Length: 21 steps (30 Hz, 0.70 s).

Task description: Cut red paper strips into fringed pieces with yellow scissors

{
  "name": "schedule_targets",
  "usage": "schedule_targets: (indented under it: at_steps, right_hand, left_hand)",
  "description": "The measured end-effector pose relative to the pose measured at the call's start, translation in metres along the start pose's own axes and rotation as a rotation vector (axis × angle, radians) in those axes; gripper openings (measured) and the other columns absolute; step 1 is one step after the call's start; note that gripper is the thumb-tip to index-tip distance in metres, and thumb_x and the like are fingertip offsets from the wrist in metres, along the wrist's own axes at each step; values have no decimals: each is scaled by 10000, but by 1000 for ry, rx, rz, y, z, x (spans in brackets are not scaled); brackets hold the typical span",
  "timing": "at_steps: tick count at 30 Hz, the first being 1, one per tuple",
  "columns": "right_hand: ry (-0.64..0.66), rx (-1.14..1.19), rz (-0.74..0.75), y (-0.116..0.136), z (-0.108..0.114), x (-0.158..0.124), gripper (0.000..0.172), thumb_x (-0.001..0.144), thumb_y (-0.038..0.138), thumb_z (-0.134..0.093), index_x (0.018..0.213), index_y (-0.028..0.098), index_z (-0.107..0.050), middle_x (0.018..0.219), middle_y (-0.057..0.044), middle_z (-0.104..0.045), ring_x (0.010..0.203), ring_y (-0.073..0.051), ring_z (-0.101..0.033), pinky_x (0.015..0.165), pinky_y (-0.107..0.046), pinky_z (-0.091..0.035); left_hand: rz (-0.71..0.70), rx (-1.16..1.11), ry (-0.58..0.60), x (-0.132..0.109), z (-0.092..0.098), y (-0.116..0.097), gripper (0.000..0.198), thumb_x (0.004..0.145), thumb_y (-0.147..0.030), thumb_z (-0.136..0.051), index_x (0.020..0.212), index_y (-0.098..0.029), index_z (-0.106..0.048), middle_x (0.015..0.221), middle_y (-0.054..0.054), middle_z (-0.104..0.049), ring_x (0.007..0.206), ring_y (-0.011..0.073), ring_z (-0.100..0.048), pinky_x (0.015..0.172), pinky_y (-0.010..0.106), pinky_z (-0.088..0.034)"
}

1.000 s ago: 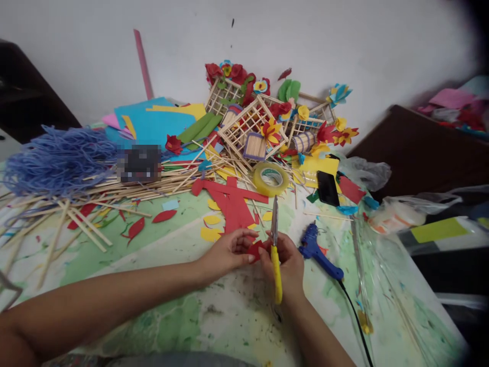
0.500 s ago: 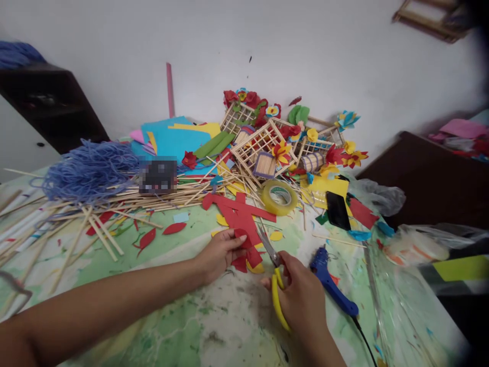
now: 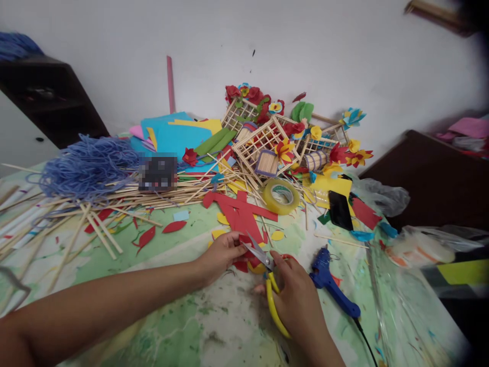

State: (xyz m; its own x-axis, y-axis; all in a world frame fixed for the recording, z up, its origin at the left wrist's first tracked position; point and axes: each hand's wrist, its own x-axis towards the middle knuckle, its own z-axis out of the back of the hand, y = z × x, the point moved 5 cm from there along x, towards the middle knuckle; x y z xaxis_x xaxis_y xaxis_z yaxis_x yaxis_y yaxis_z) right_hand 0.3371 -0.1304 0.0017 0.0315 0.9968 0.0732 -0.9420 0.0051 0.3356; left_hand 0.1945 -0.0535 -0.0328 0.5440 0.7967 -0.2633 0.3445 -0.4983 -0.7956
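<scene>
My left hand (image 3: 221,256) pinches a small piece of red paper (image 3: 245,239) between thumb and fingers, above the table's middle. My right hand (image 3: 296,290) is closed around the yellow handles of a pair of scissors (image 3: 263,257). The scissors' blades are apart and lie at the red piece, close to my left fingertips. Just beyond my hands, larger red paper cut-offs (image 3: 242,214) rest on the table. Red and yellow petal shapes lie partly hidden beneath my hands.
A blue glue gun (image 3: 332,283) lies right of my right hand. Behind are a tape roll (image 3: 281,197), a phone (image 3: 340,210), stick frames with paper flowers (image 3: 263,142), thin wooden sticks (image 3: 114,196) and blue yarn (image 3: 86,165). Plastic bags (image 3: 416,250) sit at the right.
The scissors have moved left, their blades now at the red piece by my left fingers. A strip of red paper now shows beside my right hand. The view has shifted slightly.
</scene>
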Motion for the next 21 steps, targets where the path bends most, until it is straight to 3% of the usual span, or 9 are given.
schedule_targets:
  at_steps: [21]
  right_hand:
    - [-4, 15, 17, 0, 0, 0, 565, 725, 371, -599, 1239, 157, -510, 896, -88, -585, 830, -225, -549, 753, -328, -446]
  left_hand:
    - [64, 35, 47, -1, -1, 3, 271, 629, -275, -745, 804, -121, -608, 769, 67, -682, 682, 167, -646, 626, 262, -492]
